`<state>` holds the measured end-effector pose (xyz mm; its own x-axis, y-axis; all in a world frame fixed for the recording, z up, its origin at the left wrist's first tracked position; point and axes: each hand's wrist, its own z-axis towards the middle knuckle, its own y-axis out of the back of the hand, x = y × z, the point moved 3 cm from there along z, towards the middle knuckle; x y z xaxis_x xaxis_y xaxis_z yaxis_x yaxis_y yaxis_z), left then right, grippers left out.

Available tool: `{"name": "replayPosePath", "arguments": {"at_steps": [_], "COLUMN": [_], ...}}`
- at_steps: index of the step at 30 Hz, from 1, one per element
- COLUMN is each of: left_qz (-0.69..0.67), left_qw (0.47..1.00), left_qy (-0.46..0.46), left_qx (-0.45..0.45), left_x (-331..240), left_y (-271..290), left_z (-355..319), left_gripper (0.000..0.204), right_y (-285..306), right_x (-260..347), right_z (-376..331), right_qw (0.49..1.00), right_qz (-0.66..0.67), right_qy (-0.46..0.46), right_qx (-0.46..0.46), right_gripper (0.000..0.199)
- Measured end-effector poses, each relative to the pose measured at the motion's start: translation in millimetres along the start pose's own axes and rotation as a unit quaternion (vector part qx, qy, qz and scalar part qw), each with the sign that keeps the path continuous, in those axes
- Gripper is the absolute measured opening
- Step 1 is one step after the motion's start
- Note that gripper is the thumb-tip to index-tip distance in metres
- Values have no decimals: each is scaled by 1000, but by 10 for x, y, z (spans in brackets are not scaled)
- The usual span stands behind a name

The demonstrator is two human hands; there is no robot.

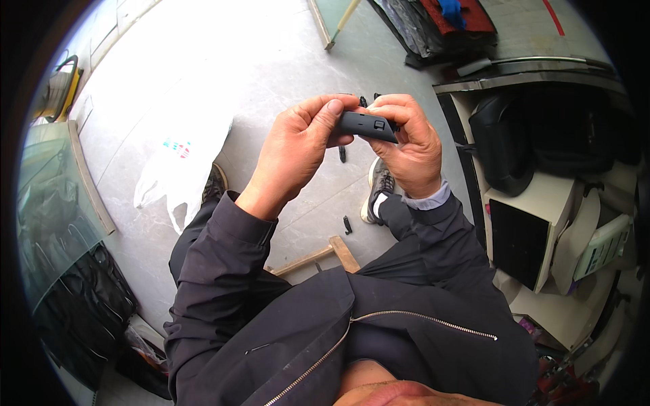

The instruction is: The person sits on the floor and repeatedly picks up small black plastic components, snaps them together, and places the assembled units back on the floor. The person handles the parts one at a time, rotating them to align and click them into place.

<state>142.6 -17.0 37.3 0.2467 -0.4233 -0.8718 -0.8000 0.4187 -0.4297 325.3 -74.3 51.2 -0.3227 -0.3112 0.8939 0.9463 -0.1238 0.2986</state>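
Observation:
Between my two hands is a long black plastic part [362,124] with a small square cutout or button near one end; I cannot tell its kind. My left hand [292,147] pinches its left end, thumb on top and fingers curled beneath. Around the other end close the fingers of my right hand [412,150], its thumb under the slanted tip. Small black pieces show just behind my fingers, partly hidden. On the floor below lie a small black piece [342,154] and another small black piece [347,224].
A white plastic bag [186,159] lies left of my feet. Between my legs is a wooden frame [345,254]. Glass panels [68,176] and black bags [84,304] stand at left. Shelving with a black bag [501,139] and a white box [535,223] fills the right.

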Motion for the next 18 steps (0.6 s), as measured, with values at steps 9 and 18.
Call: {"name": "replayPosePath", "arguments": {"at_steps": [9, 18], "left_qz": [122, -51], "left_qw": [992, 999], "left_qy": [-23, 10], "left_qx": [-10, 5], "left_x": [-36, -18], "left_y": [-8, 3], "left_z": [-1, 0], "left_gripper": [45, 33], "right_y": [-24, -8], "right_x": [-26, -68], "right_z": [-16, -8], "right_qw": [998, 982], "right_qz": [59, 164], "right_qy": [-14, -84], "right_qx": [27, -41], "right_gripper": [37, 35]}}
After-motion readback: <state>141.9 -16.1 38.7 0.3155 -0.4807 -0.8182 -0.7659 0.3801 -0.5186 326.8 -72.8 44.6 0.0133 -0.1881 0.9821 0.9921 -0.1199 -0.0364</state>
